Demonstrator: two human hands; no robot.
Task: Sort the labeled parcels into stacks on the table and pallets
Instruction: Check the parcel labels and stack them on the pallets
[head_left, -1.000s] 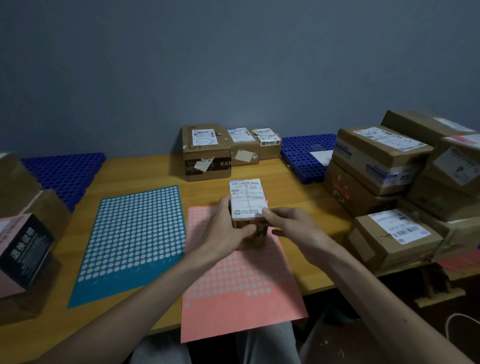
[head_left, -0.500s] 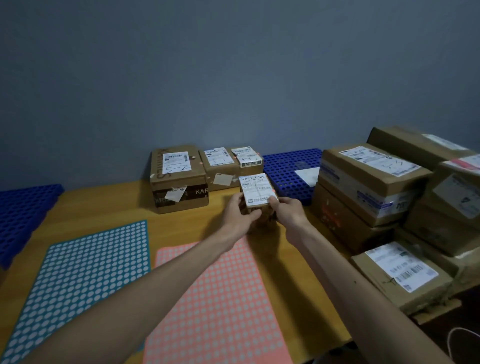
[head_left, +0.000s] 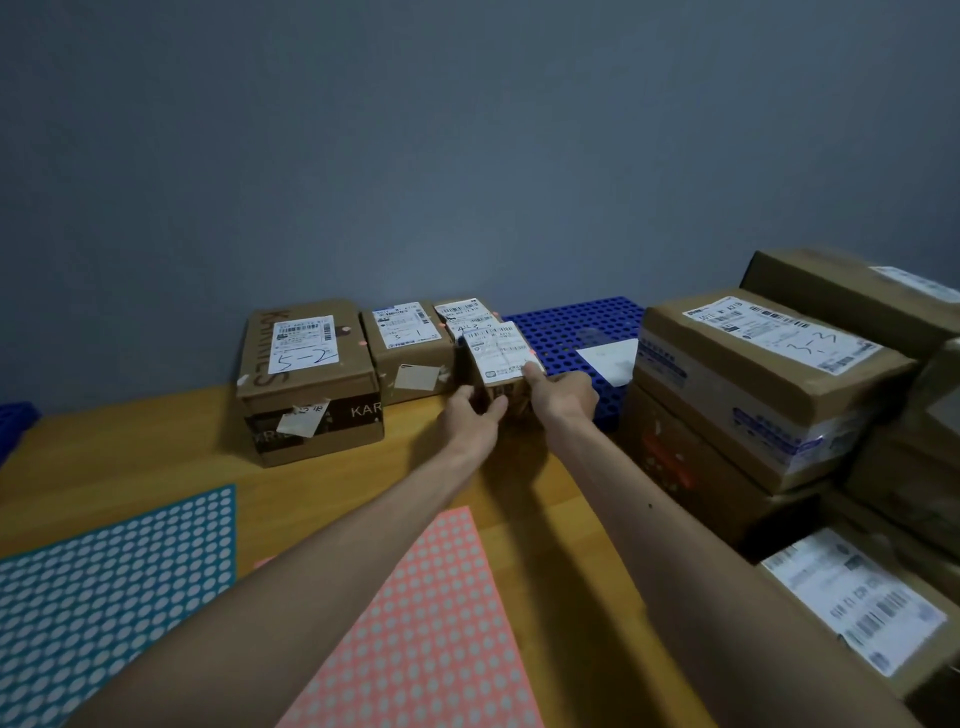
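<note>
A small brown parcel (head_left: 497, 354) with a white label on top is at the far side of the wooden table (head_left: 130, 467), right in front of another small labeled parcel (head_left: 462, 310). My left hand (head_left: 475, 413) grips its left side and my right hand (head_left: 563, 392) grips its right side, a finger on the label's corner. Left of them stand a medium parcel (head_left: 408, 345) marked 3-1 and a larger box (head_left: 306, 379) marked 5-2, in a row along the wall.
A blue perforated pallet (head_left: 561, 325) with a white sheet lies behind my right hand. Stacked large cartons (head_left: 769, 374) fill the right side. A teal dotted mat (head_left: 104, 587) and a pink dotted mat (head_left: 415, 623) lie near me. Another blue pallet edge (head_left: 13, 421) shows far left.
Both hands have carried the small parcel away from me, from over the pink mat to the row of boxes by the wall. The view has shifted forward and right.
</note>
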